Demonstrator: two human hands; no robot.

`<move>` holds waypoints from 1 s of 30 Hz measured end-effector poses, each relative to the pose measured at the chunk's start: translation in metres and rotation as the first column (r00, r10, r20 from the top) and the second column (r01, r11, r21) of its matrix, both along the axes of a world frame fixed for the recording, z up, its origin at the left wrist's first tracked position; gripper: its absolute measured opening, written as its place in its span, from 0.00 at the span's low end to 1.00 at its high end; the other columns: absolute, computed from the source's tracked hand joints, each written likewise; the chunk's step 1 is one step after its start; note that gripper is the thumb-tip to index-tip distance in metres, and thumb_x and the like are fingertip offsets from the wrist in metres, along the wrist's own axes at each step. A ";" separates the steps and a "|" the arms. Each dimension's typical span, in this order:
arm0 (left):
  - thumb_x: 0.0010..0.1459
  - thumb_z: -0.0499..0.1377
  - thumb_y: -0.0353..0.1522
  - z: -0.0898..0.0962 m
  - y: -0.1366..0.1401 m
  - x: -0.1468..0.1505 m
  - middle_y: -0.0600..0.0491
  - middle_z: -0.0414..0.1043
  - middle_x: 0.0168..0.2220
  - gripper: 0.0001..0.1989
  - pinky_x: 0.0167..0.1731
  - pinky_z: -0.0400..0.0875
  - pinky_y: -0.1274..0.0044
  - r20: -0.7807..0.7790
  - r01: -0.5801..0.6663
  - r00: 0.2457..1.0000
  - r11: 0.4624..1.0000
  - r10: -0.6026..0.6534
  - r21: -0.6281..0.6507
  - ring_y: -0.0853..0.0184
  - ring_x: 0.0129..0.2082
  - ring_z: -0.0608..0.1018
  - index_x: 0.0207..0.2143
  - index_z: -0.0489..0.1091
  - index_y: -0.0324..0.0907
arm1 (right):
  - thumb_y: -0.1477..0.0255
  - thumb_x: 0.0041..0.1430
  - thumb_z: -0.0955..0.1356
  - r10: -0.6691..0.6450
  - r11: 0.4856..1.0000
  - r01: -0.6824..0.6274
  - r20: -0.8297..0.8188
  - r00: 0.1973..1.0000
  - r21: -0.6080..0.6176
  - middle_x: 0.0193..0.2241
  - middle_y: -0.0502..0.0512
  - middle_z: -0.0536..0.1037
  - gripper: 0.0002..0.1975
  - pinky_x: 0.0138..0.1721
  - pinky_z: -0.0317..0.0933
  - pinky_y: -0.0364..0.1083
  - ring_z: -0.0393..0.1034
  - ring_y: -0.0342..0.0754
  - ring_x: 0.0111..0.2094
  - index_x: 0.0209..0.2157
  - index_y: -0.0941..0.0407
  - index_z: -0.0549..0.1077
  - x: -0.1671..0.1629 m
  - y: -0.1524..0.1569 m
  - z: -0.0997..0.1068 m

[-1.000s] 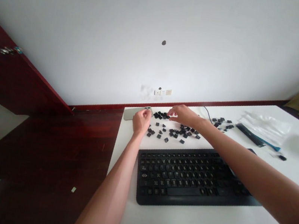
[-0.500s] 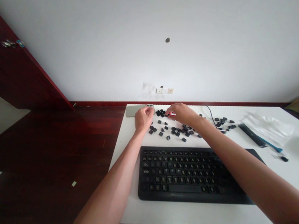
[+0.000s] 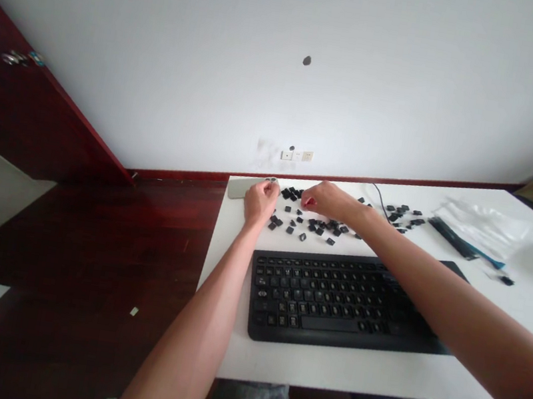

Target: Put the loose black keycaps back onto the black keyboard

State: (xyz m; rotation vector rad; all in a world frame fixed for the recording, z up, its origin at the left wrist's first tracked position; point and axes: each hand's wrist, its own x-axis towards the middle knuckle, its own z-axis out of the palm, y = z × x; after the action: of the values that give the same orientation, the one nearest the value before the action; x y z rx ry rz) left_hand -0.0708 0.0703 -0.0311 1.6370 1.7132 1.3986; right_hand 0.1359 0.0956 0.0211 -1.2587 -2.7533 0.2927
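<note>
Black keycaps (image 3: 302,237) lie scattered in loose groups behind a black keyboard (image 3: 331,304) that has many of its keys in place. My left hand (image 3: 260,202) is closed, thumb and fingertips together, at the left edge of the keycaps and beside a light-coloured phone (image 3: 238,187). What its fingers hold, if anything, is too small to see. My right hand (image 3: 330,200) is over the far keycaps with its fingers curled down and together. A patch of red shows at its fingertips; the hand hides the rest and whatever is pinched there.
On the right of the white table (image 3: 351,368) lie a dark strip-shaped object (image 3: 450,237), a blue-handled tool (image 3: 490,259), a small black brush (image 3: 506,281) and clear plastic bags (image 3: 475,222). A thin cable (image 3: 381,197) runs near the back edge. Behind stands a wall with sockets (image 3: 297,156).
The right hand's fingers have curled in further, and the red and white patch beneath them shows less. My left hand stays closed by the phone. The whole view has tilted slightly.
</note>
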 end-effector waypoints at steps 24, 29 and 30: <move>0.66 0.57 0.40 0.019 -0.009 0.000 0.55 0.71 0.22 0.19 0.30 0.59 0.76 -0.058 0.232 0.972 0.971 -0.229 0.053 0.69 0.25 0.69 0.26 0.76 0.39 | 0.63 0.68 0.70 0.100 0.991 -0.026 -0.580 0.809 0.134 0.41 0.57 0.83 0.10 0.40 0.74 0.51 0.79 0.51 0.35 0.40 0.51 0.82 0.039 -0.111 -0.003; 0.64 0.61 0.49 0.065 -0.059 -0.013 0.51 0.76 0.28 0.23 0.30 0.60 0.77 -0.165 0.530 0.811 0.824 -0.562 -0.199 0.69 0.27 0.72 0.35 0.82 0.37 | 0.65 0.66 0.72 0.147 0.978 -0.017 -0.631 0.761 0.207 0.36 0.56 0.82 0.07 0.36 0.72 0.51 0.77 0.50 0.31 0.40 0.53 0.81 0.034 -0.119 0.003; 0.65 0.60 0.50 0.069 -0.070 -0.017 0.49 0.78 0.30 0.24 0.30 0.61 0.77 -0.114 0.551 0.803 0.803 -0.584 -0.228 0.68 0.29 0.73 0.38 0.83 0.37 | 0.65 0.66 0.72 0.157 0.976 -0.018 -0.644 0.749 0.217 0.35 0.56 0.82 0.07 0.36 0.71 0.50 0.76 0.50 0.31 0.40 0.53 0.80 0.032 -0.121 0.005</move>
State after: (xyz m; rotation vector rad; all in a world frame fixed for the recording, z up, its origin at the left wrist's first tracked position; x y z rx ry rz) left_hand -0.0873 0.0007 0.0384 1.9911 1.2157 0.7955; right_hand 0.1679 -0.0257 0.0259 -0.7666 -2.1547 0.3723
